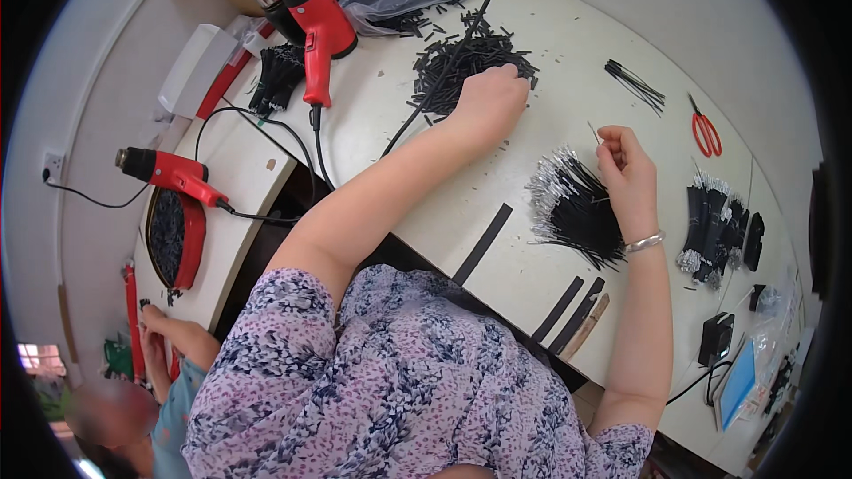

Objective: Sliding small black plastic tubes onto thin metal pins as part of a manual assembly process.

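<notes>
While reaching with the left hand (493, 99) into a heap of short black tubes (493, 46) on the pale worktable (577, 62), pinching a thin strand (592, 131) between thumb and forefinger of the right hand (628, 168). Bending the left fingers down onto the heap with hidden tips; cannot tell whether grasping a tube. Holding the right hand just beside a fanned bundle of black wires (586, 217) with silvery ends. Wearing a silvery bangle (645, 242) on the right wrist. Having red-handled scissors (706, 135) to the right, near some thin black strands (635, 89), with grouped wire bundles (710, 222) below the scissors. Having to the left an upper heat gun (328, 31), red with a black nozzle, and a lower heat gun (173, 170) near a red-walled container (193, 239).
</notes>
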Tool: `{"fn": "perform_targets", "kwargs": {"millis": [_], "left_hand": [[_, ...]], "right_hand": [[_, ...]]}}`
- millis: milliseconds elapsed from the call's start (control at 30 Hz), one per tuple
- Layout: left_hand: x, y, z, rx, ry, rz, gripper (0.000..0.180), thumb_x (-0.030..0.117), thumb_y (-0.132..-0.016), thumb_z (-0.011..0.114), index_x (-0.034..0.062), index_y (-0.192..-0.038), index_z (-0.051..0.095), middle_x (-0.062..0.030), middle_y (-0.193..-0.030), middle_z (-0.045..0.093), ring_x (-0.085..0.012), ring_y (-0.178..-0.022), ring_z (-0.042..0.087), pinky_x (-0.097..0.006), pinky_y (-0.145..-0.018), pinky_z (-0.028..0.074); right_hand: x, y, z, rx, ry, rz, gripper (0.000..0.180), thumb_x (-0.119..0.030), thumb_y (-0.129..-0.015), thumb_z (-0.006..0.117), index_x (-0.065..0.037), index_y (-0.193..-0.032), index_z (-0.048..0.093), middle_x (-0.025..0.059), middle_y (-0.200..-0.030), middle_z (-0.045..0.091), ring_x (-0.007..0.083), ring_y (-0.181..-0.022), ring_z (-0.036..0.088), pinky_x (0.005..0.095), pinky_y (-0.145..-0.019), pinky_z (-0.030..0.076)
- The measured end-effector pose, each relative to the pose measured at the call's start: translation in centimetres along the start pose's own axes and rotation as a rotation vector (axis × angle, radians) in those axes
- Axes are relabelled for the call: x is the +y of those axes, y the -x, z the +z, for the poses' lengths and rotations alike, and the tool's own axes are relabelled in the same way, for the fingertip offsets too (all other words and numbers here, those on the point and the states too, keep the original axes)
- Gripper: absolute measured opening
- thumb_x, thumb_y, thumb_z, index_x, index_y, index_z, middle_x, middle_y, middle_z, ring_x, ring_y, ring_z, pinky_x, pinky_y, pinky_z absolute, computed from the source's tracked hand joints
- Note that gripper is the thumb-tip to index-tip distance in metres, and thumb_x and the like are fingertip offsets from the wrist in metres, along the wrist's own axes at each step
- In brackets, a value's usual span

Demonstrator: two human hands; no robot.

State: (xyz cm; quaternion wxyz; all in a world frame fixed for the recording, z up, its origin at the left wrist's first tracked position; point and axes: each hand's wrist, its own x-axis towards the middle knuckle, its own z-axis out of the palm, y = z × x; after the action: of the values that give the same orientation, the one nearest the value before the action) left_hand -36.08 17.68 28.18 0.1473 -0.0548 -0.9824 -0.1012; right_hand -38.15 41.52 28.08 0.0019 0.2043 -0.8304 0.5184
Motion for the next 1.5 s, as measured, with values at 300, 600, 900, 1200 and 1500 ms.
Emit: {"fn": "perform_targets", "kwargs": {"millis": [300,600,900,1200,1500], "left_hand": [[3.5,-1.1,-0.4,-0.442,1.66,-0.534,0.014,0.014,-0.093,0.059,0.0012,-0.095,0.062,-0.0062,-0.091,0.068,-0.0103,-0.076,0.064,-0.022,-0.066,0.051],[5.3,-2.0,0.8,-0.423,1.893,-0.572,0.019,0.011,-0.091,0.06,-0.0032,-0.102,0.066,-0.0038,-0.083,0.065,-0.0093,-0.072,0.062,-0.02,-0.066,0.051],[5.2,-1.7,1.9,-0.375,1.825,-0.547,0.021,0.013,-0.093,0.06,-0.0043,-0.104,0.063,-0.0019,-0.081,0.063,-0.0068,-0.07,0.059,-0.019,-0.067,0.051],[5.2,-1.6,1.8,-0.376,1.842,-0.511,0.021,0.016,-0.091,0.064,-0.0034,-0.098,0.065,-0.0041,-0.08,0.065,-0.0093,-0.069,0.061,-0.021,-0.066,0.052],[5.4,-1.6,1.9,-0.368,1.85,-0.509,0.019,0.015,-0.09,0.065,-0.0033,-0.095,0.066,-0.0051,-0.078,0.066,-0.0102,-0.068,0.062,-0.022,-0.065,0.052]], "right_hand": [[-0.3,-0.2,-0.5,-0.047,-0.174,0.036,0.008,-0.007,-0.089,0.061,0.0,-0.093,0.062,-0.0018,-0.076,0.058,0.0036,-0.06,0.045,0.0197,-0.057,0.04],[-0.4,-0.4,-0.8,0.04,-0.217,0.042,0.009,-0.009,-0.088,0.063,-0.001,-0.089,0.061,-0.0045,-0.072,0.056,0.002,-0.06,0.043,0.0185,-0.056,0.038],[0.3,-0.5,-0.9,0.061,-0.236,0.066,0.01,-0.01,-0.089,0.063,-0.001,-0.086,0.059,-0.0044,-0.072,0.055,0.003,-0.063,0.046,0.0192,-0.059,0.039],[0.3,-0.4,-0.5,0.053,-0.249,0.062,0.01,-0.009,-0.09,0.063,-0.001,-0.087,0.059,-0.0048,-0.072,0.054,0.0025,-0.063,0.045,0.0186,-0.059,0.039],[0.3,-0.3,-0.6,0.029,-0.178,0.042,0.009,-0.008,-0.088,0.064,-0.002,-0.085,0.058,-0.0038,-0.071,0.054,0.003,-0.061,0.044,0.0202,-0.055,0.038]]}}
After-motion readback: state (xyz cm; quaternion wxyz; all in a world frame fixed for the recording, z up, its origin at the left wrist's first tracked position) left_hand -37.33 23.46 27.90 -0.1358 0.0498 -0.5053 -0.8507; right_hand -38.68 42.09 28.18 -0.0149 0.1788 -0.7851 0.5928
